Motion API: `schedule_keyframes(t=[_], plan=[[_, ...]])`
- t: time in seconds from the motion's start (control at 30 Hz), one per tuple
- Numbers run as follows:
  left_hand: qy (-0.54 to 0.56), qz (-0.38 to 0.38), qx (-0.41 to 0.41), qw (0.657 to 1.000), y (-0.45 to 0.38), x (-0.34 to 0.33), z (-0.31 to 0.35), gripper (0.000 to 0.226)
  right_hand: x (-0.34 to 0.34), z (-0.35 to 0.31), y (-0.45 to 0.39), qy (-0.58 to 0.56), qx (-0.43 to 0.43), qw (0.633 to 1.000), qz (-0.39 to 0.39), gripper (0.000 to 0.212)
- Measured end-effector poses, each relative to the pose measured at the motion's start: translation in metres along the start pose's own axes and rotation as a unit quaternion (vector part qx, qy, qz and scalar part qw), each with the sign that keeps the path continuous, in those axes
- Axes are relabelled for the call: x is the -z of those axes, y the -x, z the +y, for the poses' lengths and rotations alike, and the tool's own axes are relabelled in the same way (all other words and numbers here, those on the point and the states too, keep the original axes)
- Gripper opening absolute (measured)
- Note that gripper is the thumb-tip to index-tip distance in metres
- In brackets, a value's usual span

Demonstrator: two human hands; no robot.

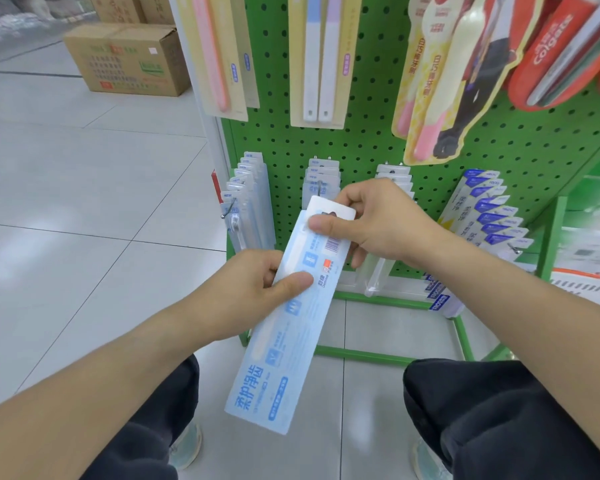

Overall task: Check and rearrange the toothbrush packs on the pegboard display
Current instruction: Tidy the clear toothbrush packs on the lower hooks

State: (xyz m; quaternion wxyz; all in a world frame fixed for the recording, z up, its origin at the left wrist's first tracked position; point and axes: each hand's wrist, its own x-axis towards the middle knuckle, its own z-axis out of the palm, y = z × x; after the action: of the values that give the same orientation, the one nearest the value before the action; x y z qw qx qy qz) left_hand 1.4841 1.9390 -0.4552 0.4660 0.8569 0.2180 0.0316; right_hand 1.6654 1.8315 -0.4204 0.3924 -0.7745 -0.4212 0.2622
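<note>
- The right hand (378,223) pinches the top end of the pack (291,313); the left hand (257,285) grips its middle.
- The pack is in the air between both hands, its long axis from the hang tab, far and up, to the near low end by the knees.
- The hook (321,188) stands just beyond the right hand, so I think this hand is nearer for hanging.
- The tab points toward the pegboard (361,147).

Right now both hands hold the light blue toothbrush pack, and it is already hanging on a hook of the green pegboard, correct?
Not quite. Both the left hand and right hand hold the light blue toothbrush pack, but it hangs on no hook; the head view shows it held off the green pegboard.
</note>
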Motion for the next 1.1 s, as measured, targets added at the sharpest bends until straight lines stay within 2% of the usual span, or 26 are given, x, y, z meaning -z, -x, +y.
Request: schedule_keyframes(t=[0.03,0.1,0.23,0.33,0.47,0.53,0.63,0.67,0.73,0.8,0.93,1.0,1.1], plan=[[0.029,-0.006,0.002,1.000,0.000,0.000,-0.001,0.016,0.000,-0.001,0.000,0.001,0.006,1.000,0.005,0.044],[0.053,-0.006,-0.001,0.999,0.001,0.000,-0.001,0.027,0.000,-0.003,0.001,0.017,0.014,1.000,0.008,0.042],[0.005,0.015,-0.018,1.000,0.002,-0.003,0.006,0.030,-0.001,-0.008,0.005,0.042,0.009,0.998,-0.047,0.039],[-0.034,0.049,-0.011,0.998,-0.002,-0.002,0.004,0.061,-0.002,-0.011,0.009,0.037,0.002,0.995,-0.088,0.031],[-0.066,0.076,0.002,0.995,-0.007,0.001,-0.004,0.056,0.001,-0.010,0.010,0.004,-0.006,0.995,-0.095,0.021],[-0.071,0.082,0.015,0.994,-0.008,0.000,-0.008,0.045,0.002,-0.009,0.009,-0.035,-0.030,0.997,-0.066,0.028],[-0.122,0.036,0.027,0.991,-0.006,-0.002,-0.005,0.092,0.000,-0.010,0.008,-0.099,-0.053,0.993,-0.031,0.032],[-0.160,0.018,0.017,0.987,-0.004,-0.003,-0.004,0.094,0.000,-0.010,0.008,-0.112,-0.058,0.992,-0.025,0.029],[-0.211,0.008,-0.031,0.977,-0.003,-0.007,-0.003,0.069,-0.002,-0.010,0.006,-0.139,-0.071,0.988,-0.018,0.024],[-0.218,0.019,-0.059,0.974,-0.005,-0.009,-0.004,0.040,-0.004,-0.011,0.004,-0.174,-0.089,0.980,-0.022,0.021],[-0.207,0.022,-0.017,0.978,-0.013,-0.001,-0.010,0.006,-0.001,-0.006,0.000,-0.210,-0.106,0.970,-0.055,0.028],[-0.171,0.005,0.001,0.985,-0.016,0.003,-0.014,0.003,0.001,0.002,-0.003,-0.151,-0.108,0.980,-0.072,0.020],[-0.113,-0.012,0.031,0.993,-0.021,0.006,-0.023,0.012,0.000,0.014,-0.009,0.034,-0.081,0.995,-0.055,0.007]])
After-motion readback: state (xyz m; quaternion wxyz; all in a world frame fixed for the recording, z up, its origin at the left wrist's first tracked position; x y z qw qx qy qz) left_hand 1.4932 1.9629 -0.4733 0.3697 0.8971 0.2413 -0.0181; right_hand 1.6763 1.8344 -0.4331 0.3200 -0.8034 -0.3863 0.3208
